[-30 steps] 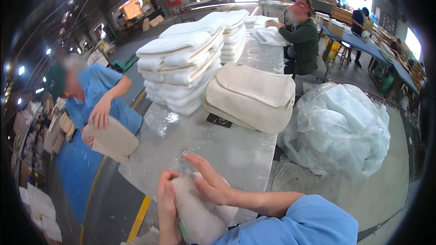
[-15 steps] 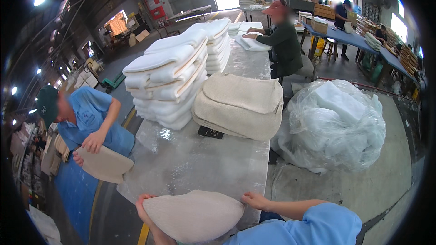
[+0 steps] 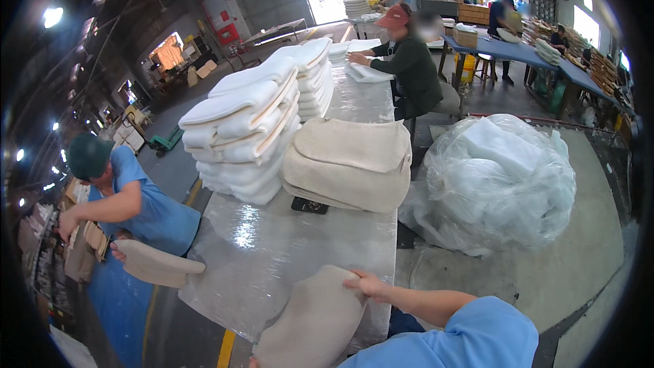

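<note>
A beige, softly textured cloth piece [image 3: 310,320] hangs on a slant over the near end of the table. My right hand [image 3: 369,286] is closed on its upper right corner, thumb and fingers pinching the edge. Of my left hand [image 3: 254,362] only a sliver shows at the picture's lower rim, by the cloth's lower left corner; the rest is out of view. Farther along lies a stack of folded beige cloth pieces [image 3: 347,163], touched by neither hand. A flat dark object [image 3: 310,205] pokes out from under that stack.
The table [image 3: 238,259] has a shiny plastic covering. Tall stacks of folded white padding [image 3: 238,123] stand beyond. A co-worker [image 3: 129,191] at left holds another beige piece [image 3: 160,264]; another person [image 3: 409,68] sits at the far right side. A big plastic-wrapped white bundle [image 3: 501,184] lies right.
My cloth piece has turned from lying level to a steep slant. My right hand has gripped its upper corner; my left has dropped to the lower rim. The left co-worker reaches away with one hand.
</note>
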Available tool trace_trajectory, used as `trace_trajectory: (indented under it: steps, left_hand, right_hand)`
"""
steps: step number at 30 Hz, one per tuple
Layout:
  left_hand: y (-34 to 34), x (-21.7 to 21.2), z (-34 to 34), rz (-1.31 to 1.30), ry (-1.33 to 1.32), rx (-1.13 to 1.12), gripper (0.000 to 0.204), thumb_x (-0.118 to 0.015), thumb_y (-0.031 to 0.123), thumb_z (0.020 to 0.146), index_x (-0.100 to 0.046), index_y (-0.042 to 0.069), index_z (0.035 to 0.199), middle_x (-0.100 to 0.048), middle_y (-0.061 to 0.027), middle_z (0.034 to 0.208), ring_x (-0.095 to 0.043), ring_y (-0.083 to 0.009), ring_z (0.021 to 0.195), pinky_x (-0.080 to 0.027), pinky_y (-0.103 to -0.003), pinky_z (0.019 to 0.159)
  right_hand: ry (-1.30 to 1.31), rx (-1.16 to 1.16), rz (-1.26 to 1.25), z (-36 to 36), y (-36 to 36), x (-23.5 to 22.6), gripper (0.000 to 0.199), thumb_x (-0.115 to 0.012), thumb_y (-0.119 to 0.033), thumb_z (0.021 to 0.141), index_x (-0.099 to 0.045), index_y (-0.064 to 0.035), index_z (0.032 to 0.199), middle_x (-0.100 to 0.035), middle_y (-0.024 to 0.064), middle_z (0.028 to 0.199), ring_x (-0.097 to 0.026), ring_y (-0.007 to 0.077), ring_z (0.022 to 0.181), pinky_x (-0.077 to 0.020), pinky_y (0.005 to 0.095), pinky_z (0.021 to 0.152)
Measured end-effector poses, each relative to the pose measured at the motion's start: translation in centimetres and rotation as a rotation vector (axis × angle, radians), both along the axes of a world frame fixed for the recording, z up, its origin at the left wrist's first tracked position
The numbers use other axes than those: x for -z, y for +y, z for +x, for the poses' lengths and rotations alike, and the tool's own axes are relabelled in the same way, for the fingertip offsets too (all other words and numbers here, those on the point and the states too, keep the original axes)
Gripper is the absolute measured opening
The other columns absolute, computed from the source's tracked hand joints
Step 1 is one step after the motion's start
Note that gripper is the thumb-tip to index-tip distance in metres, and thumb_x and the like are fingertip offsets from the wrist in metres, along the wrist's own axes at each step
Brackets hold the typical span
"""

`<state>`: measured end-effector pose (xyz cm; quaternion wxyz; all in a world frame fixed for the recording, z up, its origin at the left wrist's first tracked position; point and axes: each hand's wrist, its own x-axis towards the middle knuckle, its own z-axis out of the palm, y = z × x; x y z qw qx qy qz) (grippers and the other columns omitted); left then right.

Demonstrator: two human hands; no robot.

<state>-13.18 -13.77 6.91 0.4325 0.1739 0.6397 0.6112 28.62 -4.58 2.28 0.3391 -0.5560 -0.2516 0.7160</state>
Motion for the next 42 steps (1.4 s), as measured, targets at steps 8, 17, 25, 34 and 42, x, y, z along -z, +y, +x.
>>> trace_trajectory:
  steps: [8, 17, 25, 34, 42]
  left_hand:
    - [-3.7, 3.6, 7.1, -0.034, 0.185, 0.375, 0.047, -0.062, 0.029, 0.105, -0.047, 0.003, 0.141, -0.049, -0.0166, 0.143, -0.05, -0.029, 0.131, -0.043, -0.041, 0.112]
    - [-5.7, 4.3, 7.2, -0.064, 0.347, 0.488, 0.063, -0.065, 0.027, 0.107, -0.041, 0.0, 0.158, -0.045, -0.0202, 0.16, -0.047, -0.0324, 0.144, -0.041, -0.043, 0.12]
    - [-8.9, 0.1, 11.6, -0.147, 0.127, 0.291, 0.087, -0.069, 0.001, 0.098, -0.022, 0.007, 0.172, -0.044, -0.0215, 0.164, -0.048, -0.032, 0.146, -0.04, -0.049, 0.121]
    - [-6.8, 3.2, 23.7, 0.173, -0.144, 0.782, 0.092, -0.071, -0.007, 0.096, -0.023, 0.009, 0.172, -0.052, -0.0193, 0.156, -0.051, -0.0284, 0.142, -0.041, -0.046, 0.119]
    - [5.3, -2.6, 26.4, 0.43, 0.058, 0.899, 0.093, -0.06, 0.008, 0.105, 0.002, 0.002, 0.174, -0.009, -0.0208, 0.181, -0.011, -0.0323, 0.167, -0.01, -0.042, 0.134]
  right_hand:
    - [-0.336, -0.015, 0.485, 5.0, 4.6, -2.7, 0.06, -0.072, -0.039, 0.103, -0.057, -0.0124, 0.155, -0.066, 0.014, 0.146, -0.062, 0.0291, 0.134, -0.0475, 0.0411, 0.113]
    - [-0.701, 0.01, 0.611, 5.2, 8.9, -5.7, 0.059, -0.057, -0.057, 0.107, -0.064, -0.011, 0.144, -0.071, 0.0199, 0.134, -0.067, 0.0362, 0.126, -0.0505, 0.0436, 0.107]
    - [-0.454, 0.151, 0.65, 1.8, 17.5, -4.1, 0.053, -0.048, -0.055, 0.112, -0.066, -0.006, 0.121, -0.071, 0.0181, 0.117, -0.067, 0.0343, 0.112, -0.0496, 0.0431, 0.099]
    - [0.07, 0.295, 0.36, -1.4, 23.7, 2.6, 0.077, -0.037, -0.061, 0.115, -0.056, 0.0021, 0.154, -0.06, 0.0163, 0.156, -0.051, 0.03, 0.147, -0.0326, 0.0377, 0.125]
    - [0.22, 0.399, 0.36, -3.6, 16.9, 1.4, 0.065, -0.047, -0.053, 0.115, -0.063, 0.0027, 0.146, -0.064, 0.0181, 0.146, -0.055, 0.0253, 0.139, -0.0369, 0.0387, 0.121]
